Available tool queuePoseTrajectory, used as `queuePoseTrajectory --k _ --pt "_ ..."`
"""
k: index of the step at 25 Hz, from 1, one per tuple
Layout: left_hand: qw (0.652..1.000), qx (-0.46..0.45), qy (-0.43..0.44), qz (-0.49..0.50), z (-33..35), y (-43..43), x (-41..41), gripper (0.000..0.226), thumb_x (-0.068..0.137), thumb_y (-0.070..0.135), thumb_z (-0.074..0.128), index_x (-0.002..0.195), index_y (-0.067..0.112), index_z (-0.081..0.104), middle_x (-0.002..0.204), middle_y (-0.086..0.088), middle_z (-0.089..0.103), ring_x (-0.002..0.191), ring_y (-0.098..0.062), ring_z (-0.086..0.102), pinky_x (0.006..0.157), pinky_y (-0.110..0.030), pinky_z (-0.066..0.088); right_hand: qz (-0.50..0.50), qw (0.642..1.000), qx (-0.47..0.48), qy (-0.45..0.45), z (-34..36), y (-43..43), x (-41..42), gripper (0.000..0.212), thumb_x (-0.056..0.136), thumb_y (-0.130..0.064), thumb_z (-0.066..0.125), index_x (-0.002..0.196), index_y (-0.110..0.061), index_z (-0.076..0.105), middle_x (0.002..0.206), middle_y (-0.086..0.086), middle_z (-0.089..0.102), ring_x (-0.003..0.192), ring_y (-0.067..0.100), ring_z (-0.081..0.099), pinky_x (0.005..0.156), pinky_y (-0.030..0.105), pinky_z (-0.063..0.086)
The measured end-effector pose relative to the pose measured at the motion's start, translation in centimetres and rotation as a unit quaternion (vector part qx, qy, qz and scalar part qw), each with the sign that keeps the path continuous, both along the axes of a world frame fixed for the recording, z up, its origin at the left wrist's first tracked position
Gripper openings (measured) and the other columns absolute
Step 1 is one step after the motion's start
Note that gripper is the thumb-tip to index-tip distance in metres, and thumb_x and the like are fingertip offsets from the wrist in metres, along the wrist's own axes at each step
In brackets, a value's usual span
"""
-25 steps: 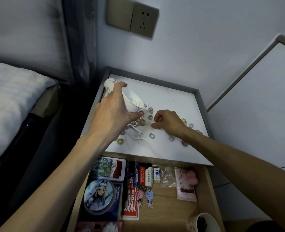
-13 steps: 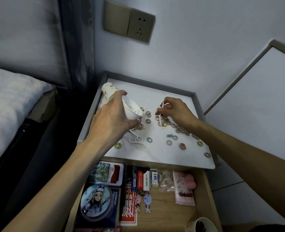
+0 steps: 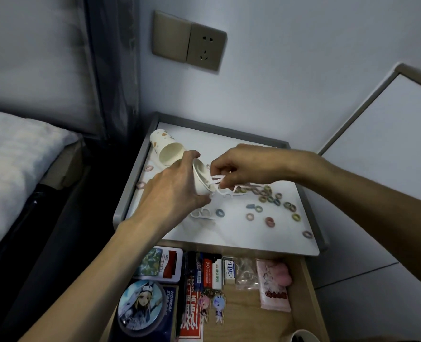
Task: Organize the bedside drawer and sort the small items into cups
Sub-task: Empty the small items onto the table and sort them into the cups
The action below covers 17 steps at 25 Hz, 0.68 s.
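Note:
My left hand (image 3: 175, 191) grips a white paper cup (image 3: 200, 177), tilted with its mouth toward the right. At the cup's mouth, my right hand (image 3: 231, 169) pinches several white floss picks (image 3: 217, 180). More white floss picks (image 3: 202, 214) lie on the white nightstand top (image 3: 229, 233) just below my left hand. Several small coloured hair rings (image 3: 270, 222) are scattered over the right half of the top. A second paper cup (image 3: 166, 150) with spots lies on its side at the back left, mouth toward me.
Below the top, the open wooden drawer (image 3: 310, 287) holds a round badge (image 3: 140, 308), small boxes (image 3: 210, 271), keychain figures (image 3: 212, 304), a pink packet (image 3: 273, 285) and a clear bag. A third cup (image 3: 303, 336) shows at the bottom right. A bed (image 3: 12, 164) lies left, a wall socket (image 3: 205, 49) above.
My right hand lifted off the top with floss picks and moved left to the mouth of the cup. My left hand kept the cup tilted. The view shifted down slightly.

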State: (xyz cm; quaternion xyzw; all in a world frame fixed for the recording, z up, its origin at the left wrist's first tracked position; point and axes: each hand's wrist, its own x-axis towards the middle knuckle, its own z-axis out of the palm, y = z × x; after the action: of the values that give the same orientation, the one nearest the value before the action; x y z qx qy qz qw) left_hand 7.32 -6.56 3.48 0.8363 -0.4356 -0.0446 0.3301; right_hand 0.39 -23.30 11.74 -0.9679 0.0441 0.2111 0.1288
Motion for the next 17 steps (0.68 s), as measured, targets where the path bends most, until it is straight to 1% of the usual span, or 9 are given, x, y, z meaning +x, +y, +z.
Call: queuePoseTrajectory --k 2,4,6,8,10,12,14,15,17 --pt "1.0 -0.001 -0.007 -0.017 0.1 -0.1 -0.3 0.087 0.071 0.037 0.083 0.139 0.025 0.03 0.125 0.0 0.062 0.104 -0.028 0.062 0.079 -0.04 0.05 0.027 0.998 -0.052 0.025 0.8 1.0 1.0 0.009 0.095 -0.026 0.062 0.096 -0.02 0.069 0.069 -0.009 0.063 0.06 0.002 0.055 0.059 0.022 0.043" --pt "1.0 -0.003 -0.005 -0.024 0.2 -0.2 -0.4 0.091 0.069 0.036 0.084 0.14 0.026 0.027 0.124 0.0 0.063 0.102 -0.028 0.063 0.076 -0.039 0.05 0.026 0.997 -0.072 0.028 1.4 1.7 1.7 0.013 0.095 -0.027 0.061 0.095 -0.019 0.072 0.064 -0.01 0.059 0.057 0.003 0.053 0.056 0.019 0.04" --pt "1.0 -0.012 0.006 -0.022 0.2 -0.2 -0.3 0.091 0.068 0.037 0.084 0.139 0.027 0.027 0.117 0.0 0.065 0.097 -0.028 0.064 0.073 -0.039 0.05 0.002 0.999 -0.031 0.007 1.6 2.2 2.0 0.017 0.095 -0.024 0.061 0.081 -0.025 0.07 0.055 -0.011 0.055 0.05 0.003 0.052 0.05 0.014 0.037" --pt "0.999 -0.031 0.042 -0.012 0.3 -0.1 -0.2 0.09 0.069 0.037 0.083 0.138 0.028 0.027 0.106 0.004 0.064 0.093 -0.025 0.064 0.075 -0.04 0.052 -0.034 0.998 0.054 -0.014 1.4 2.4 1.8 0.028 0.098 -0.018 0.057 0.073 -0.029 0.065 0.059 -0.009 0.06 0.049 0.007 0.056 0.049 0.014 0.041" --pt "0.996 -0.043 0.076 -0.003 0.6 0.0 -0.1 0.092 0.071 0.037 0.084 0.141 0.028 0.025 0.099 0.011 0.056 0.089 -0.021 0.062 0.077 -0.039 0.052 -0.067 0.992 0.107 -0.024 1.4 2.3 1.3 0.022 0.1 -0.016 0.054 0.086 -0.019 0.07 0.073 0.001 0.065 0.051 0.009 0.058 0.051 0.02 0.047" --pt "0.996 -0.046 0.083 -0.002 0.6 0.1 -0.1 0.094 0.072 0.036 0.084 0.143 0.027 0.024 0.097 0.014 0.051 0.087 -0.018 0.059 0.076 -0.036 0.051 -0.078 0.99 0.11 -0.033 1.3 1.8 1.0 0.017 0.1 -0.016 0.056 0.098 -0.01 0.072 0.064 -0.007 0.06 0.047 0.004 0.051 0.05 0.02 0.043" --pt "0.995 -0.046 0.084 -0.007 0.6 0.2 -0.1 0.095 0.071 0.036 0.084 0.143 0.026 0.023 0.098 0.013 0.053 0.088 -0.018 0.06 0.076 -0.036 0.051 -0.09 0.986 0.127 -0.055 0.9 1.6 0.9 0.013 0.097 -0.017 0.062 0.097 -0.009 0.072 0.052 -0.011 0.054 0.045 0.005 0.044 0.049 0.021 0.036" --pt "0.995 -0.047 0.087 -0.008 0.5 0.2 -0.1 0.096 0.071 0.037 0.085 0.143 0.027 0.022 0.1 0.011 0.057 0.09 -0.02 0.062 0.077 -0.037 0.052 -0.101 0.982 0.144 -0.069 0.7 1.6 1.0 0.011 0.094 -0.017 0.065 0.096 -0.009 0.072 0.054 -0.009 0.057 0.047 0.007 0.045 0.049 0.022 0.035" --pt "0.995 -0.047 0.092 -0.001 0.4 0.1 -0.1 0.097 0.071 0.039 0.085 0.143 0.028 0.021 0.108 0.002 0.064 0.091 -0.022 0.063 0.077 -0.038 0.054 -0.123 0.974 0.171 -0.081 0.3 1.8 1.3 0.013 0.089 -0.015 0.071 0.099 -0.007 0.07 0.066 0.003 0.064 0.055 0.012 0.051 0.051 0.024 0.038"
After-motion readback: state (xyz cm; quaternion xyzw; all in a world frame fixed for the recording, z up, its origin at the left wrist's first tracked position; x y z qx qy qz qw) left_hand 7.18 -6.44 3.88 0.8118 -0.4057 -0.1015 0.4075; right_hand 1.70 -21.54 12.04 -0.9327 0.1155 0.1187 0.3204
